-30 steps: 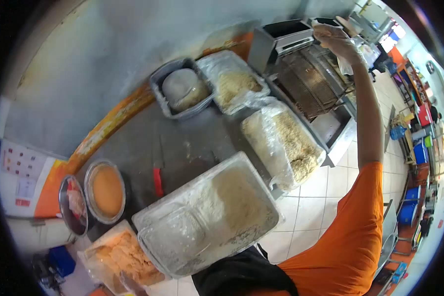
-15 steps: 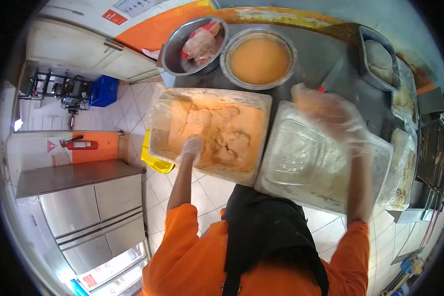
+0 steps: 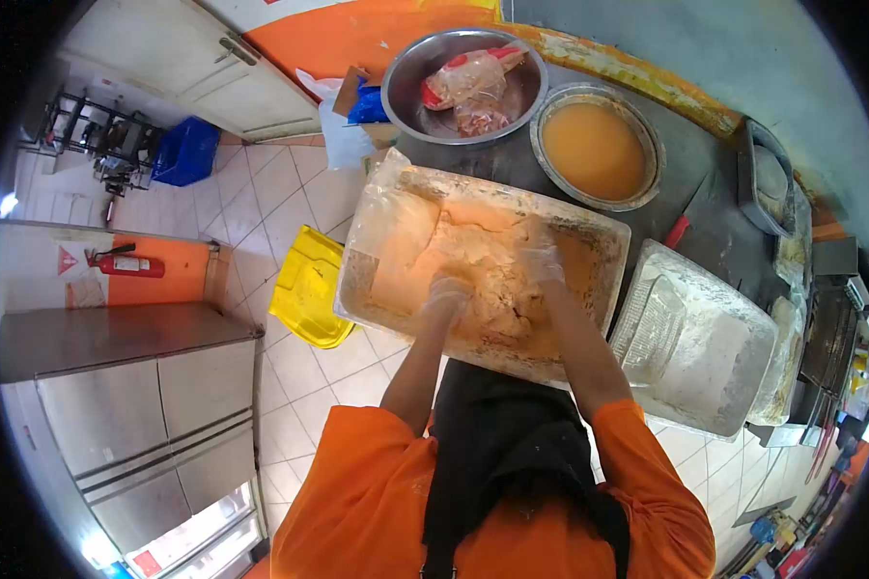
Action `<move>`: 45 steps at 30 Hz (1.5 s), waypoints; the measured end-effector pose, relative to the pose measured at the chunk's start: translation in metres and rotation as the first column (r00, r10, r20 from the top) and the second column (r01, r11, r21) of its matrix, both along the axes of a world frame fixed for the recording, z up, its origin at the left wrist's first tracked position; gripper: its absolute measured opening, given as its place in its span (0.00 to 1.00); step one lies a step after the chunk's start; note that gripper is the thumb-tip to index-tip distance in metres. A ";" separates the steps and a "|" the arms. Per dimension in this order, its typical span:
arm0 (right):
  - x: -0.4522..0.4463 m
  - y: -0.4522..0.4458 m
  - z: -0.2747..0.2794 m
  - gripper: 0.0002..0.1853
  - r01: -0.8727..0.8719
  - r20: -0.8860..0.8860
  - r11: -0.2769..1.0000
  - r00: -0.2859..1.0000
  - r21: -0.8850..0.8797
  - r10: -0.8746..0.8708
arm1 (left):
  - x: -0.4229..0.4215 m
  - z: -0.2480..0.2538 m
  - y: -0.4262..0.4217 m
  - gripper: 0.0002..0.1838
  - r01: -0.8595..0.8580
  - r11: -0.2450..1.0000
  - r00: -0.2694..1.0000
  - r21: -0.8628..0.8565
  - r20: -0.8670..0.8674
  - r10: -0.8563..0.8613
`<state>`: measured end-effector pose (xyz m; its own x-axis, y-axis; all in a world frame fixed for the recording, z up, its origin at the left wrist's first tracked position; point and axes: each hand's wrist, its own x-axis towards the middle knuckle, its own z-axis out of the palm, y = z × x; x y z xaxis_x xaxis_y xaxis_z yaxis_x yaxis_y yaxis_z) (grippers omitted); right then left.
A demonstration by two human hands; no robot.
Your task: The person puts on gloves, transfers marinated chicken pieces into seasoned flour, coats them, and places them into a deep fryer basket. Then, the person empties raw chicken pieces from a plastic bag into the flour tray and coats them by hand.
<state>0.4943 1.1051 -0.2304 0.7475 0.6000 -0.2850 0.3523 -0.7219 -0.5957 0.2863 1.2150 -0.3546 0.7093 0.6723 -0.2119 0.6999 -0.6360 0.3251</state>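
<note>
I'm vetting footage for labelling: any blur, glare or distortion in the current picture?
Head view: fisheye bending and black corners; left hand and right hand soft, their fingers hard to make out in the orange mix; white glare by the steel cabinet.

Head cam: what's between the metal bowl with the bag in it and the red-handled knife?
Bowl of orange liquid, then a bare strip of dark counter. Shows in the head view.
</note>
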 end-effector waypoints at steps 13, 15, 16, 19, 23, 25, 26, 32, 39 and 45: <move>-0.018 -0.053 0.063 0.27 0.005 -0.319 0.809 0.921 0.588 0.226 | 0.033 0.201 0.002 0.11 -0.061 0.823 0.882 -0.565 0.355 0.309; -0.023 -0.051 0.087 0.29 0.139 -0.484 0.770 0.842 0.623 0.239 | 0.046 0.223 -0.004 0.13 0.001 0.845 0.922 -0.534 0.328 0.206; -0.027 -0.049 0.100 0.29 0.210 -0.562 0.735 0.782 0.645 0.270 | 0.051 0.216 -0.010 0.10 0.100 0.816 0.859 -0.570 0.463 0.218; -0.038 -0.045 0.098 0.31 0.341 -0.673 0.628 0.611 0.699 0.417 | 0.061 0.173 -0.028 0.11 0.316 0.839 0.668 -0.442 0.732 0.134; -0.024 -0.053 0.050 0.30 0.130 -0.524 0.784 0.807 0.607 0.272 | 0.064 0.143 -0.005 0.20 0.435 0.838 0.655 -0.330 0.754 -0.044; -0.024 -0.056 0.044 0.29 -0.003 -0.397 0.909 0.899 0.417 0.186 | 0.066 0.149 0.029 0.15 0.372 0.741 0.714 -0.559 0.682 0.156; -0.023 -0.055 0.041 0.28 -0.080 -0.351 0.963 0.921 0.257 0.170 | 0.069 0.150 0.043 0.13 0.278 0.797 0.795 -0.537 0.594 0.122; 0.002 -0.035 0.024 0.24 -0.467 0.019 0.521 0.732 -0.715 0.681 | 0.097 0.045 0.089 0.14 0.425 0.858 0.886 0.290 -0.329 -0.327; -0.020 -0.047 0.086 0.25 -0.030 -0.327 0.996 0.943 0.089 0.058 | 0.096 0.029 0.117 0.06 0.536 0.844 0.842 -0.028 0.086 -0.532; -0.029 -0.060 0.098 0.24 -0.031 -0.174 0.987 0.983 0.158 0.059 | 0.098 0.080 0.119 0.06 0.429 0.774 0.880 0.465 -0.024 -0.473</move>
